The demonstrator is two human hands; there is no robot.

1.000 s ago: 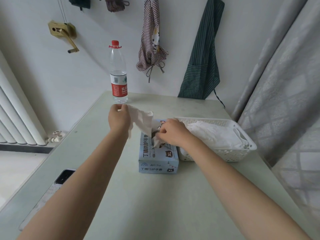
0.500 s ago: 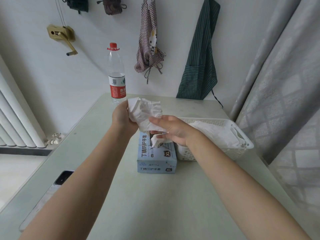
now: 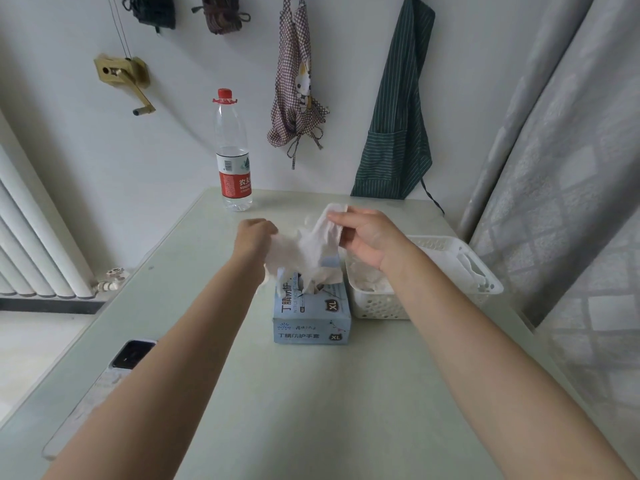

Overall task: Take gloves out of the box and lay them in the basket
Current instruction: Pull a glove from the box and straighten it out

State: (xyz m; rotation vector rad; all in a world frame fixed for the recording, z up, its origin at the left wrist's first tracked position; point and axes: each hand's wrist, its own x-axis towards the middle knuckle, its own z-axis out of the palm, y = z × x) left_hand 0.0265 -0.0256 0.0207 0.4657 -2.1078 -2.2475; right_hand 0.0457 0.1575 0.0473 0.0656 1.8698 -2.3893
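I am holding a white glove [image 3: 304,251] stretched between both hands, just above the blue glove box [image 3: 311,313] on the tabletop [image 3: 311,393]. My left hand [image 3: 254,237] is curling its grip round one crumpled end, while my right hand [image 3: 367,237] is pinching the other end between thumb and fingertips, the remaining fingers hanging loose. I am keeping the two grips apart because, as I judge it, the thin glove comes out bunched and needs spreading before it can lie flat. Its lower folds are hanging down to the slot in the top of the box, where more white material is poking out; I cannot tell whether the two are touching or apart.

The white basket [image 3: 485,289] is sitting directly to the right of the box, touching or nearly touching it, which is making the carry short for my right hand. Gloves are already lying heaped inside it, so the task looks partly done.

A water bottle [image 3: 233,157] is standing at the far edge, and a phone [image 3: 133,353] is lying near the left edge, both well apart from the work.
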